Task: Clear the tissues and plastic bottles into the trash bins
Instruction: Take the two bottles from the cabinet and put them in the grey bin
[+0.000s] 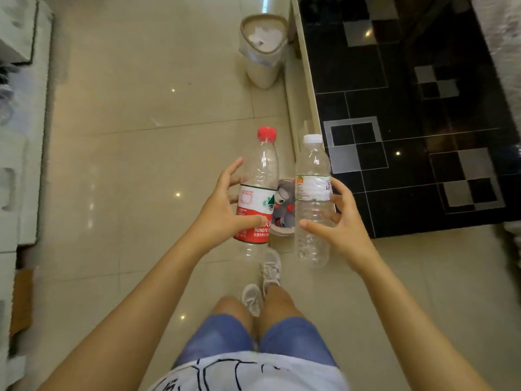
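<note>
My left hand (222, 213) holds a clear plastic bottle with a red cap and red label (258, 193) upright, thumb on the label and fingers spread behind it. In my right hand (342, 224) is a second clear bottle with a white cap and pale label (313, 198), also upright, thumb in front and fingers behind. Both bottles hang above the floor, side by side. Between and below them shows a small bin with a cartoon print (283, 206), mostly hidden by the bottles. A cream trash bin (262, 71) farther ahead holds white tissues (263, 36).
A low table with a black checkered glass top (408, 94) and cream edge runs along the right. A pale sofa or cabinet (22, 136) lines the left. Beige floor tiles (141, 108) lie between. My legs and grey shoes (270, 269) are below the bottles.
</note>
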The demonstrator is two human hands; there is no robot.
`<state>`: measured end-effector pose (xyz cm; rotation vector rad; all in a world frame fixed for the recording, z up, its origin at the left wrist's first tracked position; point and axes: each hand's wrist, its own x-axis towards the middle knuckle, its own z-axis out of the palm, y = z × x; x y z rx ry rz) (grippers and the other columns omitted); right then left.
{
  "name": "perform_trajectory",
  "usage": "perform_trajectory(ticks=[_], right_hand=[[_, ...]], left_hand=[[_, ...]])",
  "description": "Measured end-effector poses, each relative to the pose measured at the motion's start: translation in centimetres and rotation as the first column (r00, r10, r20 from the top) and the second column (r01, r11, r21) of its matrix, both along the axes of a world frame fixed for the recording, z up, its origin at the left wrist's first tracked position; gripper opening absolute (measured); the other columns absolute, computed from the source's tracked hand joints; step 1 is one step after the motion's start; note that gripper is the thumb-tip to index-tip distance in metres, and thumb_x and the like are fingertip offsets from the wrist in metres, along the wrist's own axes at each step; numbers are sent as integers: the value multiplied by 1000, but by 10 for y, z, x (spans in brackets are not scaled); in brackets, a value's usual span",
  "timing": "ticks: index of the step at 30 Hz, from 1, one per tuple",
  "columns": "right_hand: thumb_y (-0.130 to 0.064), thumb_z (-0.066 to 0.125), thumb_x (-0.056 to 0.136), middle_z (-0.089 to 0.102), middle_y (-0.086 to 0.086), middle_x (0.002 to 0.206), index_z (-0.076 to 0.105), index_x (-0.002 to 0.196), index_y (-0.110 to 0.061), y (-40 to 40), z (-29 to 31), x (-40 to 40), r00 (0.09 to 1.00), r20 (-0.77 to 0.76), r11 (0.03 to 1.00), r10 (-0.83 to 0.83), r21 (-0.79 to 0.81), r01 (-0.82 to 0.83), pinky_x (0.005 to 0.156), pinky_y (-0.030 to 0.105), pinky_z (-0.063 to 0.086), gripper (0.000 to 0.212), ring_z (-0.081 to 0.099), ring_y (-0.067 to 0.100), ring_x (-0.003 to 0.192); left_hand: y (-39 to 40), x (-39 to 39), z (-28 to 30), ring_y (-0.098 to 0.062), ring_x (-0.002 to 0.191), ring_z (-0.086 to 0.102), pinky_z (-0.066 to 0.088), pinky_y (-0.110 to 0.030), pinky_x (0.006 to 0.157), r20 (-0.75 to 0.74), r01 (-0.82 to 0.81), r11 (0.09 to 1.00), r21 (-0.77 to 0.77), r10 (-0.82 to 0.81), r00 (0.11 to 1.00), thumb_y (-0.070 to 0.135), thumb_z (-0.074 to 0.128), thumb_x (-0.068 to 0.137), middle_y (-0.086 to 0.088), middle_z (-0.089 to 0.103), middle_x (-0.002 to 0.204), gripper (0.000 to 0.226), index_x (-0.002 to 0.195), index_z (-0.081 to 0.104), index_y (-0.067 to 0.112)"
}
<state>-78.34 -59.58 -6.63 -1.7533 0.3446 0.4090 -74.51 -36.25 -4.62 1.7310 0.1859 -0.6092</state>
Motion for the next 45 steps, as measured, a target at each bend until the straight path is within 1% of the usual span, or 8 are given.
perform_trajectory(ticks=[7, 14, 22, 28, 34, 38, 41, 45], right_hand=[[-13, 82, 70, 38, -19, 127, 21, 146, -35, 18, -62, 86, 998, -30, 997, -60, -41, 59, 72, 3, 43, 100, 46, -7, 107], [-9, 84, 68, 43, -24, 123, 27, 141, -30, 45, -162, 108, 943, -38, 943, -332, -43, 330, 74, 1, 43, 95, 47, -25, 101], [-14, 87, 63, 44, -11, 137, 30, 138, -40, 67, -308, 101, 799, 25, 792, -600, -122, 599, 89, 8, 41, 98, 44, -14, 117], [-2, 85, 60, 51, -5, 131, 37, 135, -23, 52, -385, 89, 720, 8, 707, -694, -180, 684, 93, 27, 48, 92, 53, 0, 113], [-1, 79, 69, 44, 4, 140, 32, 139, -19, 44, -419, 83, 727, -94, 729, -680, -198, 655, 103, 46, 43, 86, 49, 22, 124], [0, 77, 73, 49, 0, 135, 36, 139, -16, 47, -419, 80, 795, -189, 817, -576, -163, 553, 100, 28, 43, 80, 49, 13, 120], [2, 74, 75, 51, -4, 125, 41, 135, -16, 50, -409, 79, 803, -185, 824, -566, -160, 544, 87, 11, 43, 72, 51, 2, 107], [-12, 75, 75, 54, 2, 129, 49, 131, -15, 62, -391, 80, 841, -132, 843, -524, -223, 490, 102, 39, 43, 62, 50, 17, 122]], left_hand=[[-9, 93, -71, -6, 110, 55, 51, -19, 76, -84, 92, 994, -58, -97, 992, 4, 84, 65, 16, 43, 132, 111, 146, 18, 41], [-11, 151, -184, -14, 112, 56, 54, -23, 74, -189, 227, 959, -171, -258, 948, 0, 83, 64, 8, 42, 136, 106, 140, 24, 44], [-25, 180, -328, -2, 113, 52, 52, -20, 78, -169, 324, 937, -131, -343, 924, 5, 85, 65, 8, 49, 134, 97, 138, 32, 42], [-55, 175, -404, 10, 102, 54, 52, -23, 84, -125, 381, 922, -76, -388, 913, -1, 84, 63, 9, 57, 127, 96, 140, 36, 28], [-71, 167, -438, -8, 115, 53, 50, -39, 96, -130, 481, 877, 3, -477, 869, 3, 77, 69, 13, 52, 127, 91, 143, 32, 32], [-68, 163, -443, -20, 126, 46, 44, -41, 102, -226, 549, 835, 32, -529, 818, 4, 77, 72, 1, 44, 142, 102, 150, 15, 22], [-64, 159, -435, -7, 112, 46, 43, -25, 88, -220, 505, 863, 22, -488, 844, -2, 70, 80, 15, 44, 121, 81, 144, 25, 20], [-58, 163, -412, -4, 110, 44, 41, -20, 88, -190, 520, 848, 98, -497, 847, -1, 66, 83, 17, 45, 115, 71, 142, 33, 20]])
